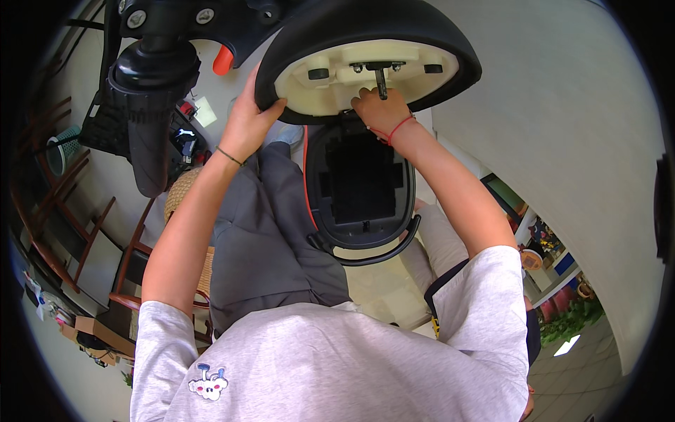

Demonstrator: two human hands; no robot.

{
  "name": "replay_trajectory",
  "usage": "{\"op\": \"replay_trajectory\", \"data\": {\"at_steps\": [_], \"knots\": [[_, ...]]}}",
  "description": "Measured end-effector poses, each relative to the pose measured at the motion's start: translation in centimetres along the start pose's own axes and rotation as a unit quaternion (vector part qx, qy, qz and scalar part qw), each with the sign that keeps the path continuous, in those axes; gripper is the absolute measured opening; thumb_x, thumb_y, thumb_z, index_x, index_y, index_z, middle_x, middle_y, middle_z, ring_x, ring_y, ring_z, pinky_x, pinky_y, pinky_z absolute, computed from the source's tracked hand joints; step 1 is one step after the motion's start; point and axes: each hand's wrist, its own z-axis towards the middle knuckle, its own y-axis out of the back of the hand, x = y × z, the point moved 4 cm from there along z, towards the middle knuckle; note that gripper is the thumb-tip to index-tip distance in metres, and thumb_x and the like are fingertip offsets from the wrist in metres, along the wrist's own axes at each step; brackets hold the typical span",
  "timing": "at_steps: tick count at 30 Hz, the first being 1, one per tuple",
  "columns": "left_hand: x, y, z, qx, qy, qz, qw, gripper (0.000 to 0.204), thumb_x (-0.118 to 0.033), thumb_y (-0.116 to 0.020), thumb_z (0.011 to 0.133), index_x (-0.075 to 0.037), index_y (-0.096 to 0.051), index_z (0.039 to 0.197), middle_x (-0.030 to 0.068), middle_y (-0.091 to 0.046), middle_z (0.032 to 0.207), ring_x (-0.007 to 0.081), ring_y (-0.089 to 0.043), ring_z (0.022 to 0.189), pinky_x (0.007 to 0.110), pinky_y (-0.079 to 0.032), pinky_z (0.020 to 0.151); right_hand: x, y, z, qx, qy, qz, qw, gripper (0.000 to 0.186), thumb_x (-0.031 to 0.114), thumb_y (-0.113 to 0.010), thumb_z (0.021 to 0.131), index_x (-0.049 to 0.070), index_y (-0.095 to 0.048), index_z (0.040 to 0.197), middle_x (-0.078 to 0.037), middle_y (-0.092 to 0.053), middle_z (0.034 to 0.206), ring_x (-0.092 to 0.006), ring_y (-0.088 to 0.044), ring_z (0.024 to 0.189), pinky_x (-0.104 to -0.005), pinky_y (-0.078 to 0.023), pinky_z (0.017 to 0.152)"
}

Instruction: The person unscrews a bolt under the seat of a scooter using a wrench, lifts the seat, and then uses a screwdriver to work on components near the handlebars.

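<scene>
Seat [365, 42], black-rimmed with a cream underside, is raised and tipped open at the top middle of the view, its underside turned toward the camera. Bolts and a dark latch pin [380, 79] stand out at the middle of that cream panel. The right hand [380, 109] is just below the pin, fingers curled tight around the pin's lower end or a small tool on it; which one cannot be told. A red string circles that wrist. The left hand [249, 119] grips the seat's left rim, thumb hooked over the black edge and fingers wrapped behind it, a thin dark band on the wrist. Directly under the seat lies the open storage tub [362, 186], a black oval compartment with a square recess, and a curved black bar runs along its lower edge. An orange cable [306, 176] runs down the tub's left side. Left of the seat stands a black tyre [151, 105] under a mudguard, with an orange reflector [223, 60] between it and the seat. Below the seat's left rim are the person's grey trousers [267, 239] and, lower, a grey shirt with a small mushroom patch [208, 383]. Far left of the seat are wooden chairs [98, 246] and a teal basket [63, 144].
</scene>
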Motion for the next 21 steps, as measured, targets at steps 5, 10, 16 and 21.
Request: {"op": "replay_trajectory", "data": {"at_steps": [5, 10, 16, 21], "knots": [[-0.1, 0.0, 0.0, 0.004, 0.021, -0.007, 1.000, 0.065, -0.001, -0.062, 0.080, -0.006, -0.037, 0.139, 0.0119, -0.057, 0.123, 0.0177, -0.053, 0.114, 0.030, -0.040, 0.097, -2.8, -3.9, -4.0, -0.116, -0.108, 0.125, 0.979, 0.013, 0.022, -0.059, 0.085, 0.011, -0.062, 0.088, -0.010, -0.064, 0.083, -0.0306, -0.064, 0.074, -0.0414, -0.051, 0.063], [0.3, 0.1, 0.1, 0.000, 0.000, 0.019, 1.000, 0.065, -0.001, -0.062, 0.081, -0.006, -0.037, 0.139, 0.0124, -0.057, 0.123, 0.0175, -0.053, 0.114, 0.030, -0.040, 0.097, -0.7, -9.5, -7.6, -0.131, -0.273, 0.241, 0.922, 0.018, 0.027, -0.054, 0.091, 0.009, -0.060, 0.093, -0.015, -0.064, 0.082, -0.0367, -0.062, 0.074, -0.0457, -0.049, 0.064], [0.3, -0.1, -0.1, 0.011, 0.013, -0.013, 1.000, 0.066, -0.001, -0.063, 0.081, -0.006, -0.036, 0.140, 0.0132, -0.056, 0.125, 0.0185, -0.052, 0.115, 0.030, -0.038, 0.098, 3.4, -8.9, -9.2, -0.136, -0.321, 0.301, 0.888, 0.019, 0.024, -0.053, 0.092, 0.010, -0.056, 0.105, -0.018, -0.065, 0.077, -0.0401, -0.062, 0.069, -0.0489, -0.048, 0.061], [0.4, -0.1, 0.0, 0.004, 0.017, 0.006, 1.000, 0.065, -0.002, -0.063, 0.081, -0.006, -0.035, 0.140, 0.0130, -0.057, 0.124, 0.0180, -0.053, 0.114, 0.029, -0.039, 0.097, 0.0, -4.3, -8.9, -0.142, -0.171, 0.194, 0.955, 0.014, 0.016, -0.056, 0.088, 0.011, -0.060, 0.100, -0.011, -0.064, 0.081, -0.0328, -0.063, 0.073, -0.0431, -0.050, 0.062]]}}
